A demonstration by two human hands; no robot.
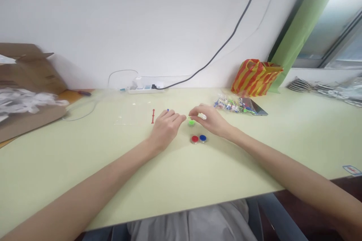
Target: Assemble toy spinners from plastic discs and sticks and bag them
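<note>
Both hands meet over the middle of the pale green table (158, 180). My left hand (166, 128) is closed, its thumb and forefinger pointing right; a bit of blue shows behind its knuckles. My right hand (209, 120) is curled in a pinch, with a small white piece (202, 116) at its fingers. What lies between the fingertips is too small to name. Just below them sits a small green round piece (191, 123). Nearer me, a red round piece (195, 139) and a blue round piece (203, 138) stand side by side. A red double-ended stick (153, 116) lies left of my left hand.
A bag of small coloured parts (230, 104) lies beside a dark tablet (256, 107) at the back right, before a red-and-yellow striped bag (254, 77). A power strip (145, 89) with cables is by the wall. An open cardboard box (31, 120) stands at the left.
</note>
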